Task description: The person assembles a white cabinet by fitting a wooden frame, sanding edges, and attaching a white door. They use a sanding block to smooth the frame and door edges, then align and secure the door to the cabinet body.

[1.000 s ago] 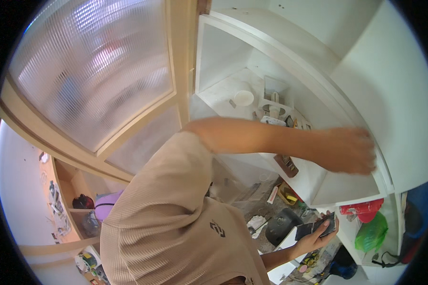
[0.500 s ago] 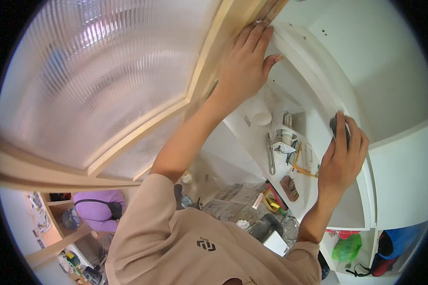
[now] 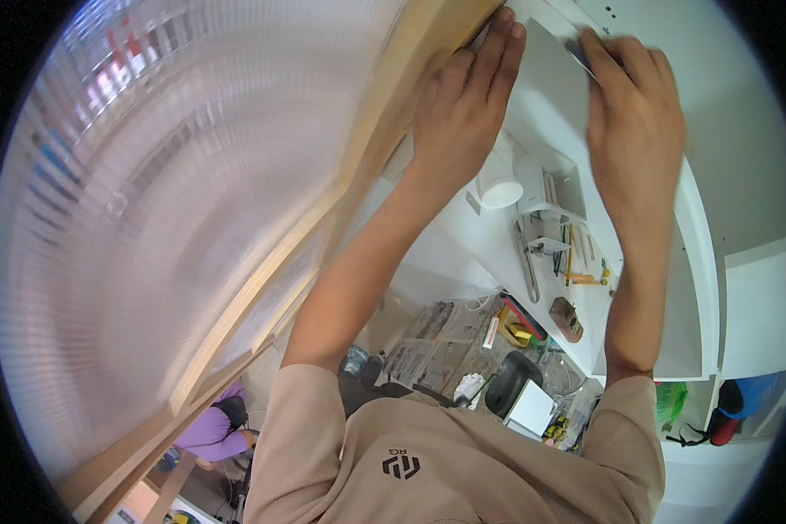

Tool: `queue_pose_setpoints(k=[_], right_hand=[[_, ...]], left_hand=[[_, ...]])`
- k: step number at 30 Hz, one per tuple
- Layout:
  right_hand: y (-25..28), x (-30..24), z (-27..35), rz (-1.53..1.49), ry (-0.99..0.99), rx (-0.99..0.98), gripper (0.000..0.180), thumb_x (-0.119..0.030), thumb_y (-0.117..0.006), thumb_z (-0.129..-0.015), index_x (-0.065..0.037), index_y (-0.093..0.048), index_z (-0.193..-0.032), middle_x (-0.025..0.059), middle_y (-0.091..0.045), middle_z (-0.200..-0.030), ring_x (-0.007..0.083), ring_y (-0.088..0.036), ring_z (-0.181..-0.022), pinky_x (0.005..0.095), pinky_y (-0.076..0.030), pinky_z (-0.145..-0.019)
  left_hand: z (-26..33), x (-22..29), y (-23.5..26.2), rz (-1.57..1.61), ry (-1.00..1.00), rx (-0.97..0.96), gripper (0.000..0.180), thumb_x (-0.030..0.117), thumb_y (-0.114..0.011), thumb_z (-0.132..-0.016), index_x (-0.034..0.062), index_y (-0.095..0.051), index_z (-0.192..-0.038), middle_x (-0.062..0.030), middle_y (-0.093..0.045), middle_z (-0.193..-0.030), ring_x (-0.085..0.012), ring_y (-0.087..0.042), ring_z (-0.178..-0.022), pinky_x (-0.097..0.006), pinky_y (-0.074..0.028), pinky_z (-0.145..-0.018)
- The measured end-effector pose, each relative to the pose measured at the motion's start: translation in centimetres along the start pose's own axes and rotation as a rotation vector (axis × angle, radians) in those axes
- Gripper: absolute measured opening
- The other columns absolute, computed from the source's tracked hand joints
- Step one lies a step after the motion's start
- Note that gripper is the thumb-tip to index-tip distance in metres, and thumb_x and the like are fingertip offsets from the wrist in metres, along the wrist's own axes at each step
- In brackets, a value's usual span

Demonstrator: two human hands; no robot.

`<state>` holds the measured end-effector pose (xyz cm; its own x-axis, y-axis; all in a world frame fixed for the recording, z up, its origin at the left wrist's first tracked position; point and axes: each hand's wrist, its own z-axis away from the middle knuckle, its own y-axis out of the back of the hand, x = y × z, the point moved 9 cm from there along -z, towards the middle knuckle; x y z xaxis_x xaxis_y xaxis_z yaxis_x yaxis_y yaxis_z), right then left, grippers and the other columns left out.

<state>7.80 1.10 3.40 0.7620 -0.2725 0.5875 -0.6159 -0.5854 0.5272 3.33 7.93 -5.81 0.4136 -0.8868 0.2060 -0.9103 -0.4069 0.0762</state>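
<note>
A pale wooden frame (image 3: 358, 157) with a ribbed, translucent panel (image 3: 210, 201) fills the left side. My left hand (image 3: 463, 113) rests on this frame near its upper end, fingers stretched out and close together, with nothing visible in its grasp. On the right, my right hand (image 3: 636, 113) pinches a small, dark, flat piece (image 3: 577, 56) with a pale edge; its exact kind does not show. The piece is at the upper part of the curved-looking white cabinet edge (image 3: 694, 210). Part of it is hidden by my fingers.
Below my hands, a white shelf holds a white cup (image 3: 500, 188), a utility knife (image 3: 527, 266), pencils (image 3: 570, 253) and a brown block-shaped tool (image 3: 566, 320). Lower down lie a white-and-black object (image 3: 530, 409) and a yellow tray (image 3: 513, 330). A person in purple (image 3: 214, 434) is at lower left.
My right hand has moved up along the white edge with the dark piece. My left hand has shifted slightly, staying on the frame. The whole view has turned, and the wooden frame looms larger.
</note>
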Motion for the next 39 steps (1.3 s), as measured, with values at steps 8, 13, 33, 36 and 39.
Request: queue_pose_setpoints(k=[8, 13, 33, 36, 39], right_hand=[[-0.1, -1.4, -4.0, -0.186, 0.012, 0.059, 0.021, 0.005, -0.059, -0.086, 0.006, -0.074, -0.101, 0.0144, -0.066, -0.094, 0.0348, -0.06, -0.087, 0.0433, -0.053, -0.078], [-0.9, -2.2, -4.7, -0.114, 0.011, 0.11, 0.027, 0.008, -0.058, -0.079, 0.006, -0.074, -0.1, 0.0131, -0.067, -0.093, 0.033, -0.058, -0.086, 0.041, -0.052, -0.076], [0.0, -3.4, -4.4, 0.12, 0.156, 0.079, 0.02, 0.001, -0.063, -0.073, 0.004, -0.071, -0.091, 0.0101, -0.064, -0.095, 0.0297, -0.057, -0.09, 0.039, -0.05, -0.076], [0.5, -3.1, -3.8, 0.084, 0.139, 0.032, 0.018, -0.001, -0.062, -0.073, 0.003, -0.07, -0.089, 0.0096, -0.063, -0.095, 0.0294, -0.057, -0.091, 0.0386, -0.049, -0.076], [-0.3, -3.6, -4.5, 0.132, 0.152, 0.069, 0.017, -0.002, -0.062, -0.074, 0.003, -0.07, -0.088, 0.0097, -0.063, -0.095, 0.0295, -0.056, -0.092, 0.0386, -0.049, -0.076]], left_hand=[[1.3, -0.8, -2.2, 0.037, -0.02, 0.064, 0.05, 0.004, -0.058, -0.092, -0.0043, -0.06, -0.141, -0.0166, -0.06, -0.149, -0.0242, -0.066, -0.101, -0.038, -0.055, -0.095], [1.0, -0.1, -2.1, 0.048, -0.051, 0.037, 0.05, 0.002, -0.058, -0.091, -0.0049, -0.061, -0.14, -0.0194, -0.063, -0.144, -0.023, -0.067, -0.096, -0.037, -0.057, -0.089], [2.1, -0.5, -2.5, 0.065, -0.047, 0.06, 0.058, 0.001, -0.063, -0.081, -0.003, -0.06, -0.14, -0.0162, -0.062, -0.147, -0.0223, -0.066, -0.099, -0.03, -0.058, -0.076], [2.0, -0.6, -2.1, 0.031, -0.042, 0.075, 0.059, 0.002, -0.063, -0.081, -0.0032, -0.059, -0.14, -0.0159, -0.061, -0.147, -0.0228, -0.067, -0.098, -0.031, -0.058, -0.076], [2.2, -0.6, -2.5, 0.067, -0.063, 0.099, 0.06, 0.002, -0.063, -0.081, -0.003, -0.058, -0.141, -0.0145, -0.06, -0.149, -0.0224, -0.066, -0.098, -0.03, -0.058, -0.075]])
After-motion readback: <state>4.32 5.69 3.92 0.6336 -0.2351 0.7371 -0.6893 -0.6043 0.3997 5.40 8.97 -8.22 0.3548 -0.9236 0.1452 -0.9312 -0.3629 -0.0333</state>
